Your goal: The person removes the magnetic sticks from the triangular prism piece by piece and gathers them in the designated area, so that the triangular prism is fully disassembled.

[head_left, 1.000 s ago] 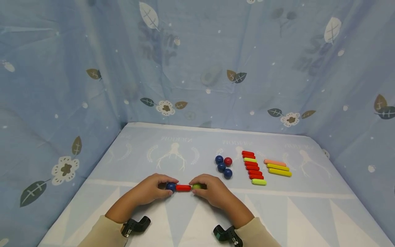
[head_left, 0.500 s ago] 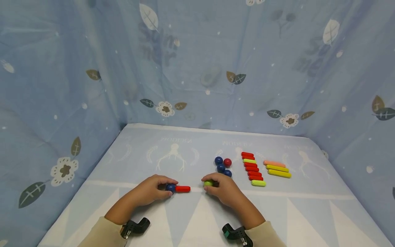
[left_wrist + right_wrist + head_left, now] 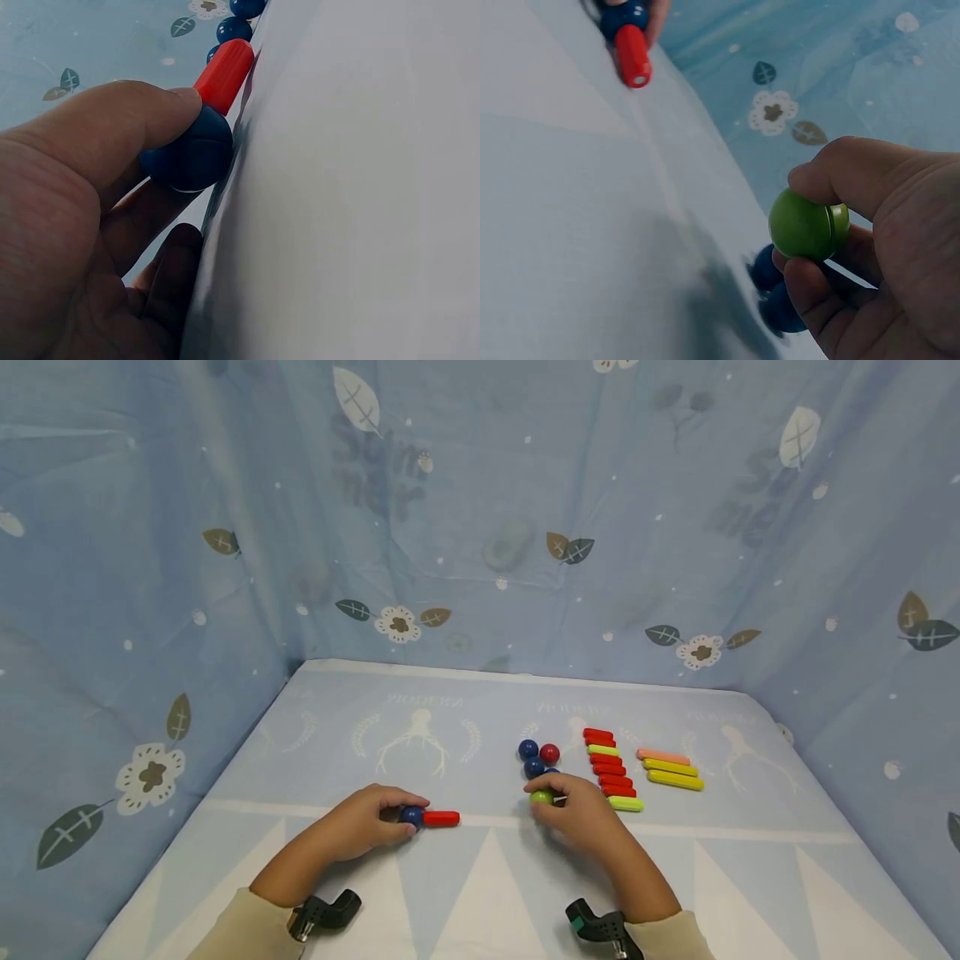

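Note:
My left hand (image 3: 372,817) pinches a dark blue ball (image 3: 191,154) low on the table between thumb and fingers. From that ball's right side a short red stick (image 3: 441,818) points to the right, joined end-on. In the right wrist view the stick's free end shows a small pale round tip. My right hand (image 3: 581,814) holds a green ball (image 3: 806,225) with a groove around it, thumb on one side and fingertips on the other. It is just in front of a cluster of blue balls (image 3: 533,767), partly covering one of them.
Beside the blue balls lies a dark red ball (image 3: 550,752). Further right is a column of short red sticks (image 3: 611,769) with lime ones (image 3: 626,804) among them. Longer yellow sticks (image 3: 676,780) and a salmon stick (image 3: 663,756) lie beyond. Patterned blue cloth (image 3: 480,510) surrounds the table.
My right hand has drawn the green ball away from the red stick's free end and carried it right, toward the blue balls. The left hand keeps its grip in place.

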`<move>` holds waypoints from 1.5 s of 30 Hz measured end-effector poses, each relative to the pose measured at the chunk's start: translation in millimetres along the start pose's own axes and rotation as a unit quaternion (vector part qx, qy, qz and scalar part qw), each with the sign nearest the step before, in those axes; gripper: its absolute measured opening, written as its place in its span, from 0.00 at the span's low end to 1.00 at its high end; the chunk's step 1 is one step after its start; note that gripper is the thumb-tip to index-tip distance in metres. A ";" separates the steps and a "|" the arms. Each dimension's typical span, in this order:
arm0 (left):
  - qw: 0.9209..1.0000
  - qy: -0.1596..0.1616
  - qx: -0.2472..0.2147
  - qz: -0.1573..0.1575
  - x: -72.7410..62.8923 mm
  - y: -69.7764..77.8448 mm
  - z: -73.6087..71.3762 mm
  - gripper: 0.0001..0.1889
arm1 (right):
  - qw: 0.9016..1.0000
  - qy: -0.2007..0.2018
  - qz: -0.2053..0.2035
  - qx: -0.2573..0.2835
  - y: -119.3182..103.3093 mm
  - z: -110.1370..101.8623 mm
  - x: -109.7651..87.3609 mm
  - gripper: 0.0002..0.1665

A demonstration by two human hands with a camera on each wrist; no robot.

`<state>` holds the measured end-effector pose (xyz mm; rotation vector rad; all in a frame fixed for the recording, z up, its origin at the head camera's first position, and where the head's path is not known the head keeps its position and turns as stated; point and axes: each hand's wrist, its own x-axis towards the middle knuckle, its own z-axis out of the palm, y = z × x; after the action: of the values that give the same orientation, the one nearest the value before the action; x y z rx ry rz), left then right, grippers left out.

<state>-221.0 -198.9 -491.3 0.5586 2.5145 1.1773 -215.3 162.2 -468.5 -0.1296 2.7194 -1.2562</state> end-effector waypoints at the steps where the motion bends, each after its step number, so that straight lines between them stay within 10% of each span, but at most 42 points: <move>1: 1.000 0.000 0.000 0.000 -0.1 0.0 0.0 0.21 | 1.000 0.006 0.005 0.005 0.2 -3.2 -0.5 0.13; 16: 1.000 0.009 0.006 0.004 -0.2 -0.7 0.5 0.21 | 0.993 0.101 0.057 -0.017 14.5 -25.4 10.5 0.19; 45: 1.000 -0.002 0.002 0.002 -0.5 0.7 -0.9 0.21 | 0.992 0.071 0.098 -0.040 16.7 -5.1 5.6 0.25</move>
<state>-220.8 -199.4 -490.2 0.5670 2.5155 1.1715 -222.0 176.0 -478.5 0.2208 2.8187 -1.1440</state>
